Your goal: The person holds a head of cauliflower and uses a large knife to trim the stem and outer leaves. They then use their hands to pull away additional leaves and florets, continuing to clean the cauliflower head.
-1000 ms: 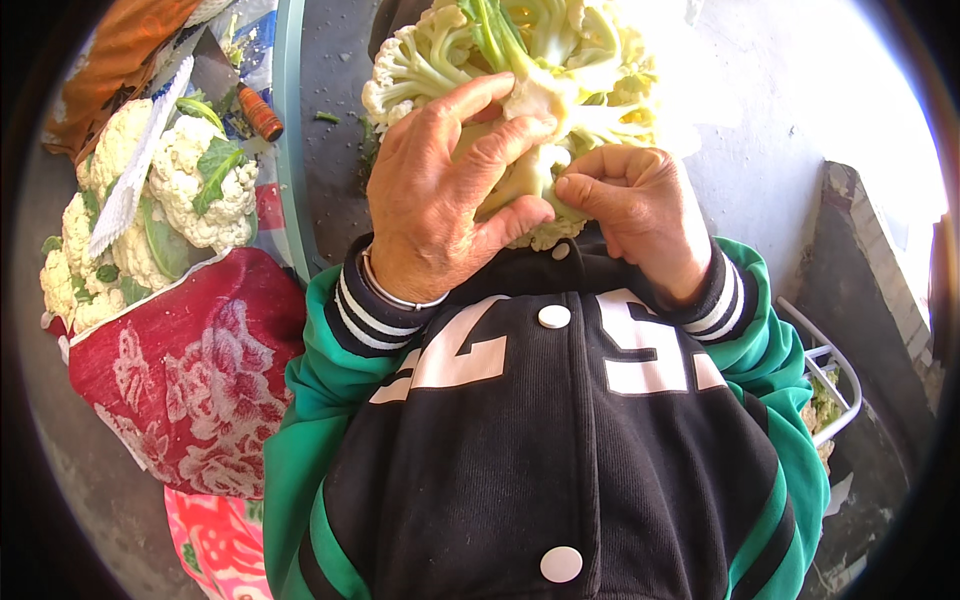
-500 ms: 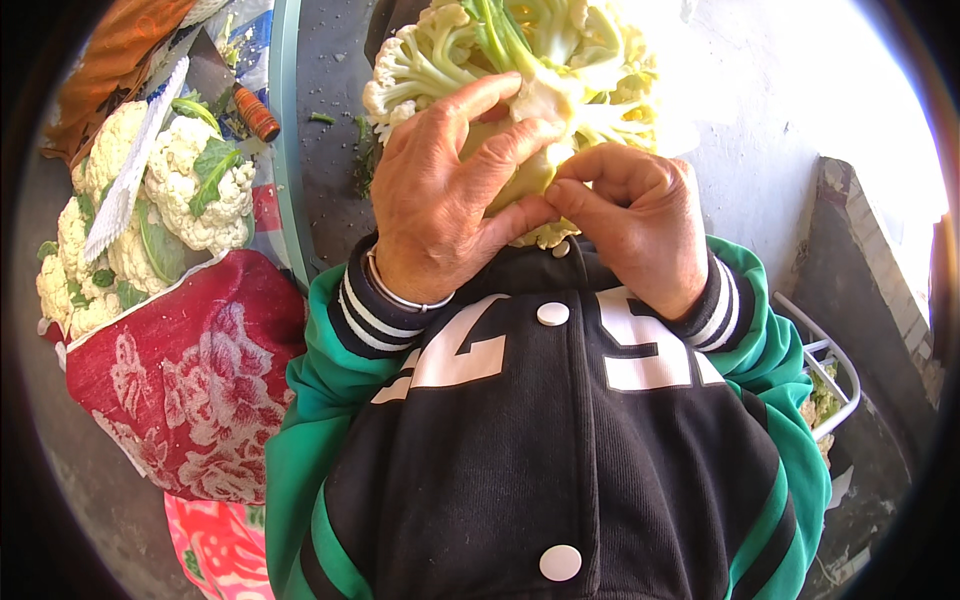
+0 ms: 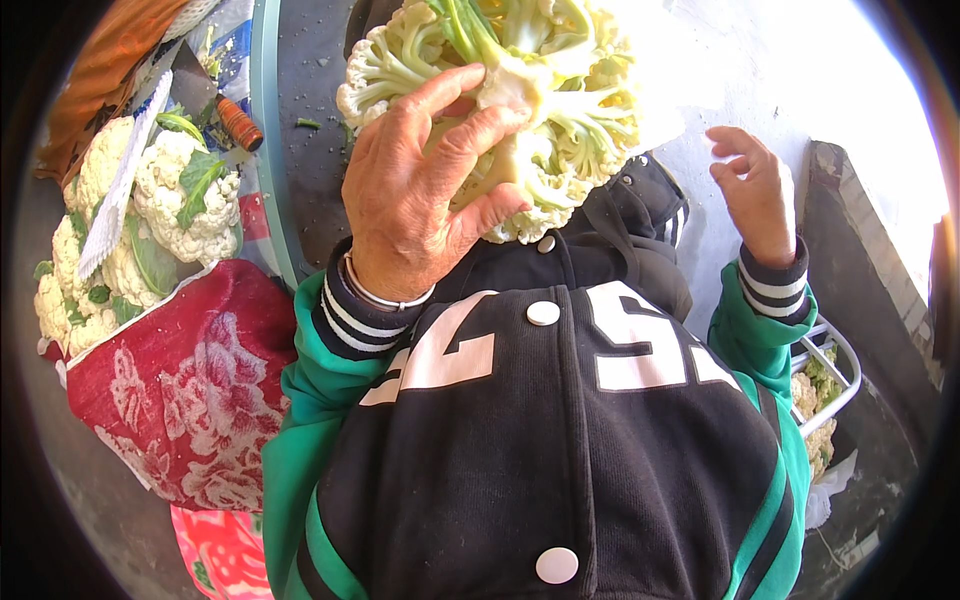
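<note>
The cauliflower head (image 3: 520, 110) is held stem side up in front of the chest, above the dark wet surface (image 3: 310, 150). The left hand (image 3: 420, 200) alone carries it, fingers curled over the florets and the pale stalk. The right hand (image 3: 755, 195) hangs apart to the right, fingers loosely bent, holding nothing.

Risks, as a judgement:
- A one-hand hold on a large, uneven head can slip; the head may roll off the palm toward the lap or the floor.
- Pressure from the fingertips can snap loose florets, which would drop onto the black and green jacket (image 3: 560, 440).

To the left, more cauliflowers (image 3: 150, 220) lie piled in a red flowered bag (image 3: 170, 400). A wire basket (image 3: 825, 385) with cut pieces sits at lower right.
</note>
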Demonstrator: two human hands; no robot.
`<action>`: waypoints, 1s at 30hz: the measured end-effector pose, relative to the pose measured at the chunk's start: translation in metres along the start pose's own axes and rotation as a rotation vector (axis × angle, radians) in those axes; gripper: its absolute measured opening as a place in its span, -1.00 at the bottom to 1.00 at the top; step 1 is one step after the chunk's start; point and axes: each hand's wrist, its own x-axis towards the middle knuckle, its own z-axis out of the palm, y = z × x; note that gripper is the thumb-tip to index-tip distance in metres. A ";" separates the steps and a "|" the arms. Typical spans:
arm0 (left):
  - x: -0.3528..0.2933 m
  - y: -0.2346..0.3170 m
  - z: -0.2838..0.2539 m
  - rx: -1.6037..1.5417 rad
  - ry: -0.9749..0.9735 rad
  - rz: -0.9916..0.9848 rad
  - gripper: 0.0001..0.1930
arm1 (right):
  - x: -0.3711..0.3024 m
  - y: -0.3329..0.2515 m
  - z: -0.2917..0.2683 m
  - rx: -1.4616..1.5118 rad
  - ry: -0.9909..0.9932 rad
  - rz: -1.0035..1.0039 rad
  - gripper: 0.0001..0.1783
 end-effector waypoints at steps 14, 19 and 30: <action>0.001 0.003 -0.003 0.011 -0.026 -0.033 -0.43 | -0.024 -0.085 0.030 0.208 -0.191 -0.786 -0.72; 0.001 0.003 -0.006 0.020 -0.070 -0.035 -0.40 | -0.021 -0.079 0.040 0.075 -0.068 -0.981 -0.77; 0.001 0.003 -0.006 0.031 -0.067 -0.048 -0.41 | -0.038 -0.082 0.051 0.304 -0.056 -0.505 -0.86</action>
